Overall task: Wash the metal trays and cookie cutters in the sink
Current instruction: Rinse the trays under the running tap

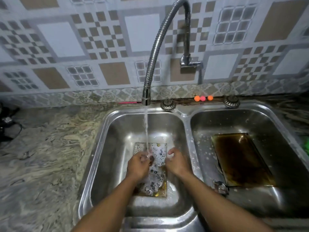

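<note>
Head view: two hands rinse over a foamy tray in the left sink basin.

Beneath both hands lies a metal tray (158, 153), brown-stained and covered in bubbly suds. Left hand (139, 164) curls its fingers around something small under the water stream (146, 131); what it is I cannot tell. Right hand (175, 162) hangs loosely curled, holding nothing. Off to its right, a second tray (240, 158), dark brown, rests in the other basin of the sink (186, 118).

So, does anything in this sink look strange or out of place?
Three small balls, orange and pink, sit on the ledge behind the sink, an odd spot. The tray in the right basin shows dark brown staining, not yet washed.
</note>
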The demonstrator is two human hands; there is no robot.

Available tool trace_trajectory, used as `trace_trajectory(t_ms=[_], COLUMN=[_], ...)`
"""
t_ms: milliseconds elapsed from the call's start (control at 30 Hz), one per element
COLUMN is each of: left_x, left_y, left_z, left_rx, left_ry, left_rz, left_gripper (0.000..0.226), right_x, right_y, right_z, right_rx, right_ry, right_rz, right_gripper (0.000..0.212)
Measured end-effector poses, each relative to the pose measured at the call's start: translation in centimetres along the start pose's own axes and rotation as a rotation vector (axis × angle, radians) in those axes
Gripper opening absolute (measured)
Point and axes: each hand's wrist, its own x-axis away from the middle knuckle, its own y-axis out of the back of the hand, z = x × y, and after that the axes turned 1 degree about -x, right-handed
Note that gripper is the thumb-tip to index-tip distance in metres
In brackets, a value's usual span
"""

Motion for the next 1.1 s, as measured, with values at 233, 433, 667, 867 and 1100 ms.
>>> trace_trajectory(t_ms=[233, 433, 667, 867, 1100], left_x=[-1.3, -2.3, -3.5, -4.3, -3.7], left_y=[1.5, 0.5, 0.7, 2.9, 3.6], left_z=[10.1, 12.0, 11.8, 8.2, 4.2], left_rx=[-0.032, -0.148, -0.132, -0.230, -0.251], left_ry=[0.189, 0.107, 0.086, 0.124, 0.113], left_rz=[0.165, 0.199, 0.096, 0.113, 0.186], left_gripper=[0.049, 0.064, 0.036, 0.020, 0.023], right_x=[0.1, -0.9, -0.5, 0.5, -0.1], right_y=[-8.4, -8.9, -7.4, -3.9, 0.2], right_z=[-4.3, -5.1, -4.9, -0.8, 2.4], right_rx=[0.156, 0.234, 0.119, 0.047, 0.127], right_ry=[-0.219, -0.247, -0.250, -0.137, -0.186], right_rz=[0.093, 0.047, 0.128, 0.024, -0.118], right_gripper=[0.048, 0.044, 0.068, 0.018, 0.003])
